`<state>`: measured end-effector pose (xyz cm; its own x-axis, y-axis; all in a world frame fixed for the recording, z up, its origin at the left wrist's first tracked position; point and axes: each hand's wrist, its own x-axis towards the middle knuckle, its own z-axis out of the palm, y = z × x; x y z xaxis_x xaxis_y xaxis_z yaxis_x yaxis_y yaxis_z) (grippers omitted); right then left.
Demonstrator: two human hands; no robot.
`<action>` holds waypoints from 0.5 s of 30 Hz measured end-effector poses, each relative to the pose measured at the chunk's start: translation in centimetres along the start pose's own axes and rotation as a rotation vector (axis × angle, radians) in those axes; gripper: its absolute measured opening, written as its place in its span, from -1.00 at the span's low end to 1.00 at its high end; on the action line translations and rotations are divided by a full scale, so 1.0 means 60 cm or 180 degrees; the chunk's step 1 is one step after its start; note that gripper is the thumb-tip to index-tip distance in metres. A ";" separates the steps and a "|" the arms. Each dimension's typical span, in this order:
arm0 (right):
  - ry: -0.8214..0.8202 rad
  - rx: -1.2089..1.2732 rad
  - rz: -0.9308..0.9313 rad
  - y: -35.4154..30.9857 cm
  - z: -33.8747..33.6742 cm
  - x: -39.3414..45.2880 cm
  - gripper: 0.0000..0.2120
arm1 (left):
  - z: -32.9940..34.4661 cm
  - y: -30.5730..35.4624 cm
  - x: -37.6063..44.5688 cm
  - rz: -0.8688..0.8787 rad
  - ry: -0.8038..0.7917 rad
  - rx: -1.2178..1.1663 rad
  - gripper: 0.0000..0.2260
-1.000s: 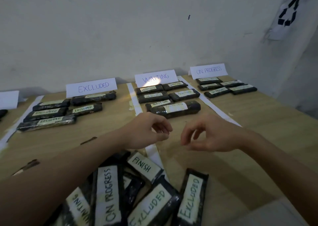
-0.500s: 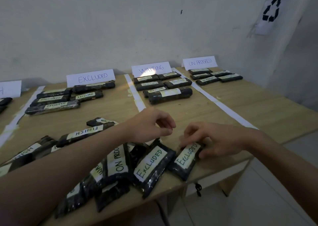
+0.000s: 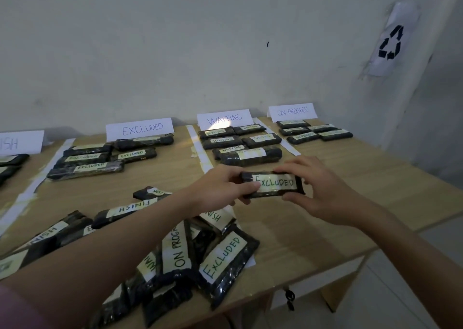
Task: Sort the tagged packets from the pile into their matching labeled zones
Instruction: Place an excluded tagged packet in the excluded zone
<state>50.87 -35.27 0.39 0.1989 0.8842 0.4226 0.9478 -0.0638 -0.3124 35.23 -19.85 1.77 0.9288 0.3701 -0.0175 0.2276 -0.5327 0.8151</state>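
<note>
Head view. Tabletop (image 3: 350,178): EXCLUDED sign (image 3: 140,129) stood far left. Packet (image 3: 273,184), tagged EXCLUDED, long axis crosswise, held aloft; ends pinched by left hand (image 3: 220,188) and right hand (image 3: 323,191). Left hand judged nearer that zone.

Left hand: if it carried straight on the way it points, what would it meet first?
Probably the right hand, at the far end of the EXCLUDED packet that the left hand also grips; depth is hard to judge.
</note>
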 end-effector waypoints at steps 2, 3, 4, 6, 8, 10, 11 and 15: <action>0.0246 -0.0059 -0.0047 -0.007 0.015 0.015 -0.52 | -0.013 -0.001 -0.001 -0.0009 0.0142 -0.0261 -0.89; 0.0344 -0.0066 -0.0084 -0.011 0.022 0.022 -0.51 | -0.021 -0.002 -0.002 -0.0018 0.0180 -0.0357 -0.89; 0.0425 -0.0063 -0.0133 -0.016 0.029 0.032 -0.49 | -0.030 -0.005 -0.002 -0.0028 0.0214 -0.0376 -0.87; 0.0504 -0.0082 -0.0243 -0.030 0.045 0.053 -0.46 | -0.050 -0.013 -0.005 -0.0071 0.0305 -0.0294 -0.84; 0.0549 -0.0184 -0.0394 -0.047 0.063 0.079 -0.44 | -0.072 -0.022 -0.010 -0.0095 0.0413 -0.0204 -0.85; 0.0562 -0.0254 -0.0516 -0.065 0.080 0.109 -0.46 | -0.096 -0.034 -0.016 -0.0146 0.0550 -0.0136 -0.89; 0.0543 -0.0267 -0.0556 -0.075 0.089 0.125 -0.47 | -0.110 -0.042 -0.019 -0.0204 0.0622 -0.0112 -0.90; 0.0343 -0.0487 -0.0810 -0.107 0.129 0.198 -0.51 | -0.175 -0.088 -0.035 -0.0514 0.0958 0.0231 -0.88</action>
<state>45.23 -20.79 0.82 -0.0319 0.8271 0.5612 0.9954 0.0770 -0.0568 29.01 -9.79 3.59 0.7537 0.6562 0.0374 0.3950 -0.4976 0.7723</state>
